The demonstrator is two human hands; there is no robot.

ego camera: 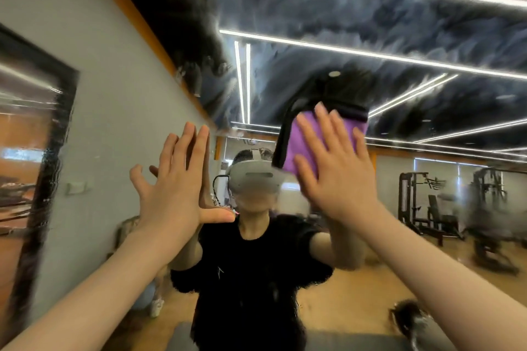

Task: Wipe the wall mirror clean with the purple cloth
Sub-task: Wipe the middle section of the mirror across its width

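**Both palms up at the mirror, cloth under the right**

Gym room fills the large wall mirror [370, 71]: dark cloud-patterned ceiling with white strip lights [356, 51], wooden floor, black weight machines [422, 202] at far right. Grey wall [119, 111] runs along your left side.

Your right hand [339, 171] is raised, fingers straight and spread, palm flat against the folded purple cloth with a black edge [296, 148]. Cloth sits between your palm and the glass; its purple face shows past your index finger on the left and above your fingertips, black hem along its top and left edge. No curl round the cloth: you press it, not pinch it.

Your left hand [176, 179] is raised too, fingers straight and together, thumb out, holding nothing. Its fingertips meet their own reflection, so it touches the glass. Well apart from the cloth.
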